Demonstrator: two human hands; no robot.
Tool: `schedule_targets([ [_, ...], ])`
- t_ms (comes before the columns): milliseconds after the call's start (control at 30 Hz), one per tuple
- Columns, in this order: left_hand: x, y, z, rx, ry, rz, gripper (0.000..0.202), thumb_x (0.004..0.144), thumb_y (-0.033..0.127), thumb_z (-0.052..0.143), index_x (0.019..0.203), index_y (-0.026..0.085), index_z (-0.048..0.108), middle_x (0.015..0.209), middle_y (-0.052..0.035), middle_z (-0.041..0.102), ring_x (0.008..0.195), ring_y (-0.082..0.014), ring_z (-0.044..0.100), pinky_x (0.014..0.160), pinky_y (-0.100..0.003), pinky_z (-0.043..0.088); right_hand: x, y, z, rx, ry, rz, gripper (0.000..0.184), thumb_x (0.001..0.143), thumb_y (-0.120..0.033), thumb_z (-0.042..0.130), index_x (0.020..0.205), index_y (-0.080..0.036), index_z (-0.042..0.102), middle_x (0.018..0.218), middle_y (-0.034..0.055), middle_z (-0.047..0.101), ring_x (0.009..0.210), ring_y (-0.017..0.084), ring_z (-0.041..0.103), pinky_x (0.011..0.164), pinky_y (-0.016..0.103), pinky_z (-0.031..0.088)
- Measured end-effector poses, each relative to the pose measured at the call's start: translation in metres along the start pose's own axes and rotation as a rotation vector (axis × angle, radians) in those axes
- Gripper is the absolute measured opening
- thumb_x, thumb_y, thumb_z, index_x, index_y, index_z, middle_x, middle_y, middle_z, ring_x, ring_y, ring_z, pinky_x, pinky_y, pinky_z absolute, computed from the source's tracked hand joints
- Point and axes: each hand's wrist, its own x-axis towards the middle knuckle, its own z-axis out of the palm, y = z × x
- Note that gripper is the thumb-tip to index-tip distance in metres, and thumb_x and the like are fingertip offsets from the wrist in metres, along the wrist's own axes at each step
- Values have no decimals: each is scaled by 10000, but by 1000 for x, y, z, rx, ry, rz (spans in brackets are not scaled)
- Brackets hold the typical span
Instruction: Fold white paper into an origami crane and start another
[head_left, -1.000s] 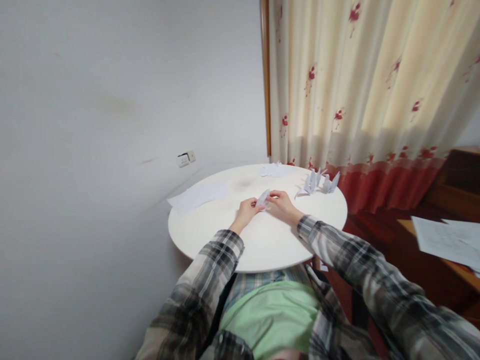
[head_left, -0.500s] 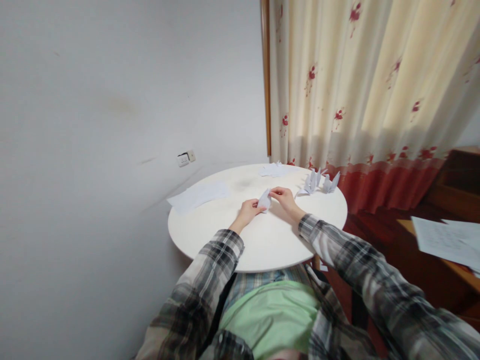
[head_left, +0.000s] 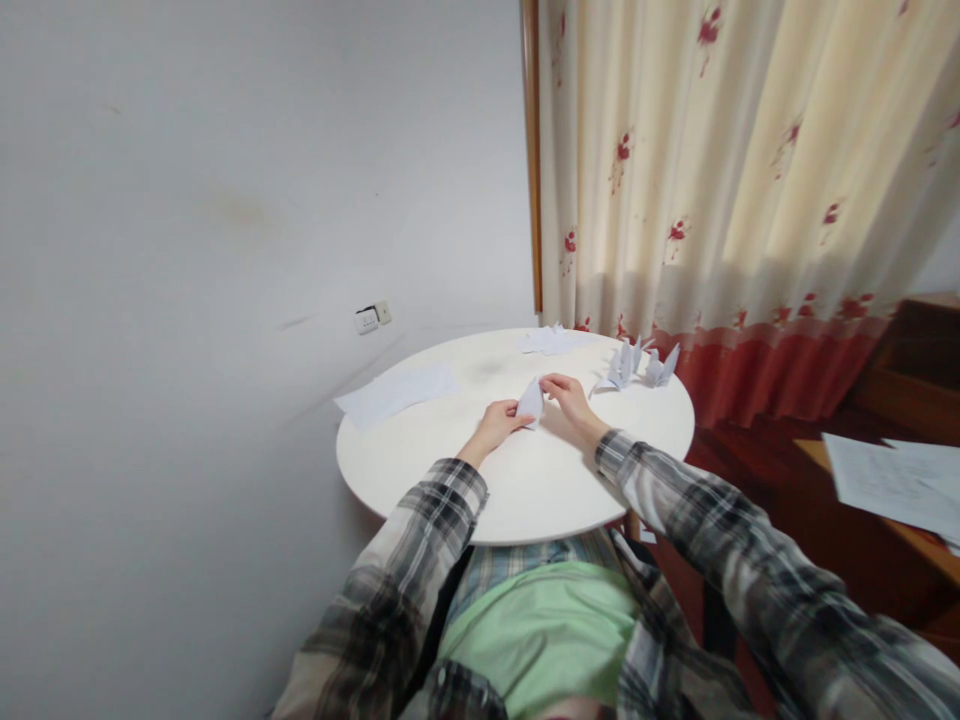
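Observation:
A small folded white paper piece (head_left: 531,401) stands between my two hands near the middle of the round white table (head_left: 517,480). My left hand (head_left: 496,423) pinches its lower left side with closed fingers. My right hand (head_left: 568,397) pinches its upper right edge, fingers curled. Both wrists rest low over the tabletop.
Flat white sheets (head_left: 396,391) lie at the table's left. More paper scraps (head_left: 551,340) sit at the far edge, and several folded paper cranes (head_left: 637,365) stand at the far right. A flowered curtain (head_left: 742,190) hangs behind; a wooden desk with papers (head_left: 892,480) is at right.
The paper piece has been lifted from lying low to standing more upright. My right hand has moved up to its top edge; my left hand has barely shifted.

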Motion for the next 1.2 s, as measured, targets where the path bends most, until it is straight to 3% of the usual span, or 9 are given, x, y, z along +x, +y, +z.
schedule_targets([
  [167,1,-3,-2,30,17,5,388,487,364,729,745,93,625,662,-16,623,563,-106,511,524,-219,364,-1,1,5,137,-103,98,337,660,-483,557,702,-152,606,713,26,607,649,122,523,586,231,408],
  [300,2,-7,-2,67,17,39,361,516,369,710,739,95,636,628,-6,612,545,-100,500,515,-215,362,-4,5,10,17,-221,158,300,531,-378,691,675,-120,637,647,24,626,591,127,523,566,242,402],
  [433,2,-5,-1,109,43,70,326,529,363,696,710,99,634,615,-2,602,557,-109,507,523,-218,372,-5,6,9,-108,-187,105,252,536,-346,680,626,-112,654,579,8,615,546,126,506,547,245,381],
  [633,2,1,-3,309,207,189,200,564,303,662,648,123,641,597,10,593,589,-117,505,572,-224,380,-4,0,7,-58,-159,10,223,576,-354,664,626,-138,679,607,19,640,592,144,539,597,260,405],
  [867,3,-2,-5,374,199,183,197,565,317,661,630,132,641,561,27,568,573,-118,490,546,-218,359,-2,8,7,28,-229,91,280,550,-397,690,612,-124,676,586,25,638,560,136,534,584,271,416],
  [1067,4,-3,-7,431,257,218,163,587,298,648,624,140,652,570,19,591,581,-120,492,570,-223,351,-3,9,7,41,-218,30,259,605,-384,674,681,-137,693,682,47,671,640,151,572,704,305,429],
  [1200,4,-4,-9,464,257,252,162,608,307,641,645,151,665,612,2,627,614,-135,524,608,-238,365,-3,8,7,38,-243,61,285,587,-406,681,653,-129,681,639,36,654,616,144,555,680,299,423],
])
